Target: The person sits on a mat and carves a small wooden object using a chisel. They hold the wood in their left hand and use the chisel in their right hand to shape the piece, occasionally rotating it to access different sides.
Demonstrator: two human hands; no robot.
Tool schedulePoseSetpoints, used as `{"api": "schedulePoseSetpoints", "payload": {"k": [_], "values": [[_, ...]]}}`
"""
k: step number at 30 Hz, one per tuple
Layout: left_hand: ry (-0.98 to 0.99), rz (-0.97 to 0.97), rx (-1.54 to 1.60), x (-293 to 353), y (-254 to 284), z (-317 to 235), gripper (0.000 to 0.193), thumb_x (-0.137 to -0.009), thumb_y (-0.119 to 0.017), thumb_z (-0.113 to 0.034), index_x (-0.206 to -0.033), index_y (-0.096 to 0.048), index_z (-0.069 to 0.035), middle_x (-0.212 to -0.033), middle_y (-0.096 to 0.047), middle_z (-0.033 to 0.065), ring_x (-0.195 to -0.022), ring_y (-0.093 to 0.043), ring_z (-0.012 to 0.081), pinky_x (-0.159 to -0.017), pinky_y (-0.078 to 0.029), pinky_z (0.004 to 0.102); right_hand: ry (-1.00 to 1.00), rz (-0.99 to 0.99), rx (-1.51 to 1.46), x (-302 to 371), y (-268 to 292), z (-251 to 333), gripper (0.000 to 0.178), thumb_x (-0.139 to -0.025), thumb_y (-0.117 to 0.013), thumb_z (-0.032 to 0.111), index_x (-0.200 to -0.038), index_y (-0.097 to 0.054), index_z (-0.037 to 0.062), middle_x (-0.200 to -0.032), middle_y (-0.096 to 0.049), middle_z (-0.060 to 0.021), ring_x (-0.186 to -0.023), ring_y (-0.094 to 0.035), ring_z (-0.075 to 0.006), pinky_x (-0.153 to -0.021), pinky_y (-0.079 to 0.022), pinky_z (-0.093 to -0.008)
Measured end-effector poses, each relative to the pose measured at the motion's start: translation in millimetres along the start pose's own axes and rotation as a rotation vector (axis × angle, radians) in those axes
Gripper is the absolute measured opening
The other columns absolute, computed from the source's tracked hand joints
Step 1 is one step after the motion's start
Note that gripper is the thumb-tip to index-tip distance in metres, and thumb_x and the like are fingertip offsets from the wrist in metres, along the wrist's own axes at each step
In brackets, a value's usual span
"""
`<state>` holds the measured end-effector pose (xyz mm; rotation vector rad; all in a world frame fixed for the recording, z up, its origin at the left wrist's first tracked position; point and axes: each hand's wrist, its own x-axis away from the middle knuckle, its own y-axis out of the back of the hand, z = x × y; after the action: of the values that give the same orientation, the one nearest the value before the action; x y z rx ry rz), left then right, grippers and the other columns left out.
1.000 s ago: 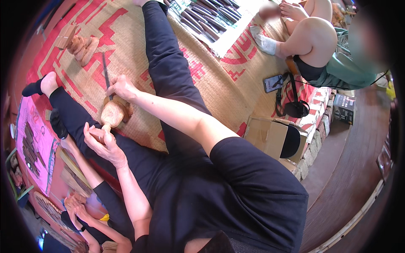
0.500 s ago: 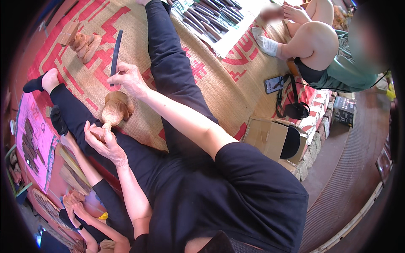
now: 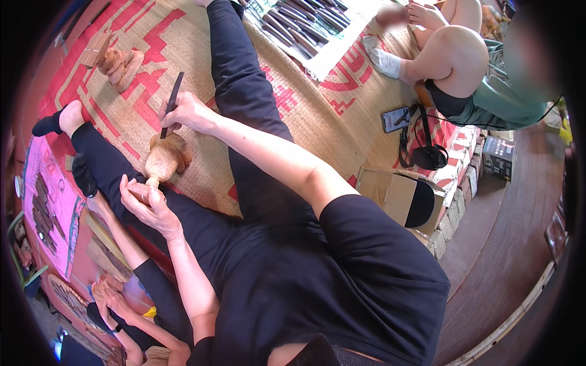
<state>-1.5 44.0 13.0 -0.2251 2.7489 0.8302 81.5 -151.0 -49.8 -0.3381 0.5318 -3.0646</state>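
Note:
My left hand (image 3: 152, 207) is closed around the reddish, block-like end of a pale wooden carving (image 3: 163, 160). The carving narrows to a thin neck by my fingers, then swells into a rounded body over the mat, between my spread legs. In my right hand (image 3: 186, 114) is a long, flat, dark file-like tool (image 3: 175, 91), gripped near its lower part. Its lower end overlaps the far side of the carving's rounded body; whether it touches the wood I cannot tell.
A second wooden carving (image 3: 121, 67) stands on the patterned mat (image 3: 332, 131) at far left. Dark-handled tools (image 3: 302, 24) lie on white cloth ahead, others on pink cloth (image 3: 58, 201) at left. A cardboard box (image 3: 384, 195) and phone (image 3: 395, 119) are at right. Other people sit on both sides.
My right hand has brought the dark tool down and nearer to me, so its lower end now meets the carving's outline. My left hand keeps its hold, almost unmoved.

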Motion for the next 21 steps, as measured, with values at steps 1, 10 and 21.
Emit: {"api": "schedulePoseSetpoints", "payload": {"k": [1, 10, 21], "values": [[-0.004, 0.000, 0.000, -0.4, -0.4, -0.2, 0.059, -0.084, -0.054, -0.032, -0.133, -0.046, 0.000, -0.121, -0.049, 0.0212, -0.110, -0.051, 0.0322, -0.093, -0.040, 0.0435, -0.017, -0.020, -0.002, -1.7, 1.5, -4.9, 0.007, -0.074, -0.070, 0.002, -0.078, -0.065, 0.0027, -0.072, -0.064, -0.0043, -0.063, -0.064, -0.0121, -0.057, -0.051, -0.0240], [0.000, 0.001, 0.004, 0.4, 1.6, 4.4, 0.059, -0.085, -0.054, -0.033, -0.134, -0.046, -0.001, -0.122, -0.049, 0.0211, -0.110, -0.051, 0.0324, -0.094, -0.040, 0.0435, -0.173, -0.104, 0.046, -10.4, 2.4, -15.8, 0.011, -0.071, -0.073, 0.005, -0.077, -0.066, -0.0008, -0.073, -0.067, -0.0087, -0.063, -0.065, -0.0137, -0.056, -0.051, -0.0252], [-0.002, 0.009, 0.042, 1.0, 2.4, 9.0, 0.058, -0.086, -0.054, -0.031, -0.134, -0.046, -0.001, -0.123, -0.048, 0.0218, -0.110, -0.051, 0.0319, -0.094, -0.040, 0.0430, -0.223, -0.064, -0.024, -21.3, 1.2, -25.8, 0.018, -0.068, -0.075, 0.008, -0.082, -0.066, 0.0000, -0.079, -0.068, -0.0091, -0.071, -0.067, -0.0185, -0.062, -0.055, -0.0310]]}}
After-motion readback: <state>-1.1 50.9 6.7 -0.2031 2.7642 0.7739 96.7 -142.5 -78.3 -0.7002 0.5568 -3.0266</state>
